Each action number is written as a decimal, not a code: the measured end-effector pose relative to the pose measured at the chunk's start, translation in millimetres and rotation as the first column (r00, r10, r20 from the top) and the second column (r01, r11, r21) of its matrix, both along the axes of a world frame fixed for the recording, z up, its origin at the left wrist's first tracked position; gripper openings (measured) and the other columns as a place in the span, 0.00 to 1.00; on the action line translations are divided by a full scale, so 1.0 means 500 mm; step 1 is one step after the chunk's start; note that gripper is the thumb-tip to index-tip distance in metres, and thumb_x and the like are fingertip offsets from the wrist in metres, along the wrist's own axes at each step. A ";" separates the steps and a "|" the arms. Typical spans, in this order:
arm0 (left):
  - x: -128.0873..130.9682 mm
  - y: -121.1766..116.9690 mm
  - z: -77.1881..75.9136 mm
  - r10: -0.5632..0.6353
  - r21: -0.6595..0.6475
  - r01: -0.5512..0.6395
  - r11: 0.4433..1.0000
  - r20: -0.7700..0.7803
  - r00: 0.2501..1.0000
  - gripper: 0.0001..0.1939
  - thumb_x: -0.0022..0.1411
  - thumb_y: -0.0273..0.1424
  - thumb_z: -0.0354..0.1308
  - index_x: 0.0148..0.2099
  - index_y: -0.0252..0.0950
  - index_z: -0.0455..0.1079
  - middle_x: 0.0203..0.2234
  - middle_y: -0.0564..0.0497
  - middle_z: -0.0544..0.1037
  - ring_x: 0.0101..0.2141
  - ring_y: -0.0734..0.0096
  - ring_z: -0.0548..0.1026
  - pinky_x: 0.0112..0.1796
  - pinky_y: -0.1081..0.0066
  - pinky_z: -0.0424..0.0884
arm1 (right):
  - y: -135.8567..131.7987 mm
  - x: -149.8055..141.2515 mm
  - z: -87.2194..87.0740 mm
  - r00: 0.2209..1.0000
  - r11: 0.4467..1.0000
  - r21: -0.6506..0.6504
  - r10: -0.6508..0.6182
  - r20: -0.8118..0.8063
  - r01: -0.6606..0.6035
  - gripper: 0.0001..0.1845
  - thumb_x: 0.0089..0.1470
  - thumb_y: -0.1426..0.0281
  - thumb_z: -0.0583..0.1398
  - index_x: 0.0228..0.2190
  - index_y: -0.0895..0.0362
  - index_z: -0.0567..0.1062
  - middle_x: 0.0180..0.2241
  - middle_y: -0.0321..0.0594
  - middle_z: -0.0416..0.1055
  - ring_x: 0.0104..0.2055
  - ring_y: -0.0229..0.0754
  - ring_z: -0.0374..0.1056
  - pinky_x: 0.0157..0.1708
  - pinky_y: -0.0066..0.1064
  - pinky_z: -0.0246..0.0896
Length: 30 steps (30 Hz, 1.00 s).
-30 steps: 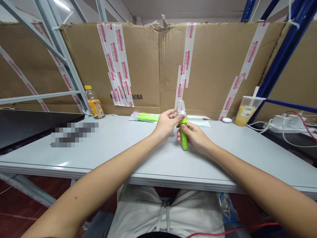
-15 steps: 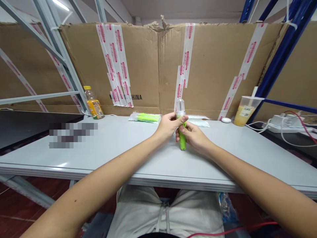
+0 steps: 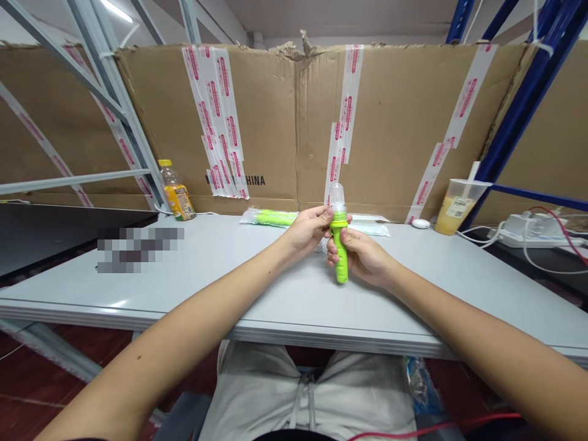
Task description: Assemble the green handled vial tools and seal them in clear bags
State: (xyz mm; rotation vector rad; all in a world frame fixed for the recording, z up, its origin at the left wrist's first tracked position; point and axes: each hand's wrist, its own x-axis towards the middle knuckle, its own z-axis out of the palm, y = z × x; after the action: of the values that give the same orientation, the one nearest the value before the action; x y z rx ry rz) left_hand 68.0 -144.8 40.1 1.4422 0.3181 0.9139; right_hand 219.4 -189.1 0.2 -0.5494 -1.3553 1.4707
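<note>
A lime-green light stick (image 3: 340, 251) with a ribbed grip stands nearly upright just above the table, in front of me. Its clear domed cap (image 3: 337, 195) points up, and a green ringed neck shows below the dome. My left hand (image 3: 312, 225) is closed around the base of the cap, thumb on the left side and fingertips behind. Wrapped about the green handle from the right is my right hand (image 3: 362, 252), its thumb lying along the front. The handle's lower end sticks out below that hand. Something small and clear behind the hands is mostly hidden.
Behind my hands lie a clear packet with green sticks (image 3: 275, 218) and a pale flat packet (image 3: 374, 228). A juice bottle (image 3: 180, 201) stands back left. At right are a white oval case (image 3: 420, 224), a drink cup (image 3: 454, 211) and a power strip (image 3: 514, 236).
My left thumb has shifted left off the front of the light stick, uncovering its ringed neck. The right hand has moved slightly down with the handle.
</note>
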 end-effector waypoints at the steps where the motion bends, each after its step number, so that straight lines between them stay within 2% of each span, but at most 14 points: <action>1: 0.005 -0.003 -0.002 0.022 0.004 -0.023 1.000 0.012 1.000 0.23 0.53 0.47 0.68 0.39 0.32 0.73 0.26 0.47 0.77 0.20 0.75 0.69 0.19 0.72 0.66 | 0.003 -0.001 -0.001 0.997 0.997 0.042 -0.073 0.036 0.072 0.19 0.56 0.53 0.63 0.37 0.56 0.70 0.28 0.35 0.68 0.28 0.38 0.65 0.32 0.33 0.64; 4: 0.024 -0.012 -0.009 0.136 0.048 -0.139 0.989 0.050 0.989 0.25 0.50 0.49 0.69 0.36 0.34 0.68 0.23 0.51 0.73 0.18 0.72 0.71 0.16 0.71 0.66 | 0.012 -0.006 -0.006 0.933 0.926 0.247 -0.327 0.150 0.285 0.20 0.54 0.51 0.64 0.33 0.55 0.69 0.26 0.34 0.68 0.26 0.37 0.65 0.28 0.31 0.60; 6: 0.034 -0.017 -0.013 0.243 0.067 -0.247 0.967 0.063 0.968 0.27 0.46 0.48 0.72 0.36 0.34 0.66 0.22 0.53 0.72 0.16 0.73 0.70 0.15 0.71 0.65 | 0.014 -0.011 -0.010 0.885 0.869 0.354 -0.426 0.185 0.345 0.21 0.54 0.50 0.64 0.31 0.55 0.68 0.25 0.33 0.67 0.25 0.37 0.64 0.28 0.31 0.58; 11: 0.039 -0.023 -0.014 0.404 0.021 -0.405 0.914 0.047 0.914 0.27 0.43 0.46 0.74 0.34 0.32 0.68 0.22 0.53 0.73 0.16 0.75 0.69 0.16 0.72 0.64 | 0.012 -0.018 -0.013 0.846 0.826 0.396 -0.500 0.185 0.402 0.21 0.56 0.49 0.61 0.29 0.54 0.67 0.23 0.32 0.65 0.25 0.37 0.62 0.27 0.31 0.57; 14: 0.034 -0.020 -0.012 0.436 0.047 -0.439 0.897 0.060 0.898 0.25 0.43 0.43 0.75 0.34 0.30 0.73 0.24 0.51 0.75 0.21 0.75 0.71 0.21 0.72 0.67 | 0.011 -0.017 -0.014 0.838 0.825 0.378 -0.513 0.188 0.420 0.22 0.57 0.48 0.60 0.27 0.54 0.65 0.22 0.32 0.63 0.23 0.36 0.60 0.25 0.30 0.54; 16: 0.032 -0.016 -0.012 0.404 0.058 -0.408 0.911 0.068 0.912 0.23 0.45 0.43 0.74 0.36 0.30 0.75 0.25 0.50 0.76 0.23 0.74 0.71 0.24 0.72 0.68 | 0.009 -0.017 -0.014 0.863 0.847 0.336 -0.480 0.155 0.411 0.22 0.57 0.49 0.60 0.27 0.54 0.65 0.22 0.32 0.63 0.23 0.35 0.58 0.25 0.30 0.53; 18: 0.030 -0.010 -0.012 0.348 0.048 -0.352 0.935 0.073 0.935 0.22 0.46 0.43 0.73 0.35 0.30 0.75 0.24 0.50 0.75 0.24 0.74 0.71 0.25 0.72 0.67 | 0.007 -0.017 -0.011 0.914 0.897 0.243 -0.398 0.081 0.369 0.21 0.56 0.51 0.62 0.28 0.54 0.66 0.23 0.33 0.63 0.23 0.34 0.57 0.24 0.29 0.53; 20: 0.026 -0.002 -0.010 0.275 0.033 -0.279 0.960 0.089 0.957 0.20 0.47 0.42 0.73 0.32 0.30 0.74 0.23 0.50 0.75 0.24 0.75 0.71 0.26 0.72 0.66 | 0.002 -0.015 -0.005 0.969 0.964 0.102 -0.246 -0.013 0.246 0.18 0.56 0.54 0.64 0.31 0.55 0.67 0.24 0.33 0.63 0.23 0.33 0.56 0.24 0.28 0.53; 22: 0.018 0.004 -0.006 0.172 0.020 -0.175 0.984 0.099 0.980 0.20 0.48 0.42 0.73 0.32 0.29 0.75 0.25 0.49 0.76 0.24 0.77 0.69 0.27 0.74 0.65 | -0.003 -0.010 0.003 0.994 0.999 -0.027 -0.049 -0.098 0.047 0.16 0.57 0.56 0.63 0.34 0.56 0.68 0.24 0.32 0.62 0.22 0.32 0.53 0.23 0.27 0.52; 24: 0.007 0.009 -0.001 0.049 0.001 -0.049 0.999 0.085 0.995 0.21 0.49 0.42 0.72 0.34 0.28 0.77 0.30 0.45 0.79 0.23 0.81 0.67 0.27 0.75 0.65 | -0.008 -0.004 0.009 0.982 0.986 -0.097 0.117 -0.150 -0.132 0.16 0.59 0.57 0.61 0.36 0.57 0.69 0.23 0.31 0.59 0.21 0.32 0.49 0.21 0.26 0.50; 26: -0.006 0.011 0.004 -0.077 -0.020 0.078 0.997 0.056 0.996 0.23 0.50 0.43 0.72 0.38 0.27 0.78 0.35 0.42 0.80 0.22 0.84 0.65 0.28 0.75 0.66 | -0.011 0.000 0.014 0.962 0.963 -0.121 0.221 -0.162 -0.242 0.15 0.61 0.57 0.59 0.38 0.58 0.70 0.22 0.29 0.56 0.20 0.31 0.45 0.19 0.25 0.48; 28: -0.013 0.011 0.007 -0.153 -0.037 0.155 0.987 0.046 0.987 0.24 0.50 0.42 0.72 0.42 0.28 0.78 0.39 0.40 0.80 0.22 0.85 0.65 0.29 0.75 0.68 | -0.011 0.001 0.015 0.953 0.954 -0.114 0.256 -0.164 -0.276 0.15 0.61 0.57 0.59 0.38 0.58 0.70 0.22 0.29 0.57 0.20 0.31 0.45 0.20 0.25 0.49; 30: -0.012 0.010 0.007 -0.145 -0.045 0.148 0.988 0.057 0.988 0.23 0.52 0.42 0.71 0.44 0.29 0.77 0.41 0.40 0.80 0.22 0.84 0.67 0.29 0.74 0.70 | -0.007 -0.003 0.014 0.969 0.976 -0.073 0.191 -0.159 -0.204 0.16 0.59 0.57 0.61 0.37 0.57 0.70 0.23 0.31 0.61 0.21 0.31 0.51 0.23 0.26 0.53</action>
State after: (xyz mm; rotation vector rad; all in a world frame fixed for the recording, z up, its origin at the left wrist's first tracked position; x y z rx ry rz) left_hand 62.0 -139.9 43.5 1.3745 0.1912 0.8183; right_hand 217.8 -192.8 7.1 -0.3579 -1.2582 1.7060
